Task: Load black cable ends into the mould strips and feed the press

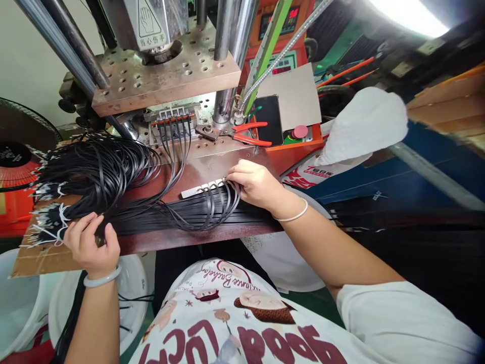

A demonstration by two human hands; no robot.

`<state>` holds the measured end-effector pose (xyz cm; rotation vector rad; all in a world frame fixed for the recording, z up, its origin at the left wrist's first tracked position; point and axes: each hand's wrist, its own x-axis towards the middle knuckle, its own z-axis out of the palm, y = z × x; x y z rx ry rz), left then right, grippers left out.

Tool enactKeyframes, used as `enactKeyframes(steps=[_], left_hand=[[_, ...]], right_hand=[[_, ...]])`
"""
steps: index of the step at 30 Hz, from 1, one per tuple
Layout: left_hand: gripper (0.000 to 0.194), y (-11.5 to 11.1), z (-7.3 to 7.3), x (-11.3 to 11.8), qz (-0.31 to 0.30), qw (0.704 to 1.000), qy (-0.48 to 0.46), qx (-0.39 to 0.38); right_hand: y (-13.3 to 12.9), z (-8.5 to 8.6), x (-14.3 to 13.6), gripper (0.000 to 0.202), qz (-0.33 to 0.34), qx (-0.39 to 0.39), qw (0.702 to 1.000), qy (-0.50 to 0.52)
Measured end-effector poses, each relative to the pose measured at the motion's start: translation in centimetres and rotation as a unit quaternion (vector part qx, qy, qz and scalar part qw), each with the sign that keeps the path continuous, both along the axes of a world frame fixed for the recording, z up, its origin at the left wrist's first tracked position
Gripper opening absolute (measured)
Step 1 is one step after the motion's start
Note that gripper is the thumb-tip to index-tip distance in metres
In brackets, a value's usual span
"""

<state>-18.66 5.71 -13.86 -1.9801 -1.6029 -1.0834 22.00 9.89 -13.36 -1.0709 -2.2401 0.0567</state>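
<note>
My right hand (pixel 255 184) pinches a black cable end at the right end of a pale metal strip (pixel 193 191), where several cables are seated in a row and loop down toward me. My left hand (pixel 93 242) rests near the white-tied ends of a black cable bundle (pixel 98 172), fingers apart and curved, with nothing visibly gripped. Long straight black cables (pixel 144 225) lie along the front of the table. Behind, several cables hang from a metal fixture (pixel 174 121) beneath the press plate (pixel 166 81).
Red-handled pliers (pixel 252 136) lie on the press base right of the fixture. A red button (pixel 300 132) sits on the orange box beyond them. At the left are a fan (pixel 15 154) and white buckets (pixel 132 303) below the table edge.
</note>
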Motion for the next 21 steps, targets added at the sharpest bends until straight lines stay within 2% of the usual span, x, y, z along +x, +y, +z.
enactKeyframes(steps=[3,7,10,13,16,21], left_hand=[[0.029,0.0,-0.1,0.0,-0.014,1.000,0.004,0.024],[0.027,0.0,-0.1,0.0,-0.020,0.999,0.009,0.040],[0.027,0.0,-0.1,0.0,-0.018,0.999,0.010,0.035],[0.027,0.1,-0.1,-0.1,-0.027,0.999,0.010,0.045],[0.028,0.1,-0.2,-0.2,-0.034,0.998,0.009,0.049],[0.035,-0.1,-0.2,-0.3,-0.066,0.996,0.013,0.060]], right_hand=[[0.1,-0.2,0.1,0.022,-0.005,-0.025,1.000,0.002],[0.2,0.1,0.6,0.023,-0.009,-0.027,0.994,0.102],[0.2,0.3,1.2,0.026,-0.068,0.004,0.981,0.180],[0.1,0.4,1.4,0.021,-0.107,0.001,0.974,0.199],[0.1,0.3,1.3,0.014,-0.101,-0.035,0.974,0.199],[0.4,0.1,1.7,0.012,-0.056,-0.114,0.977,0.173]])
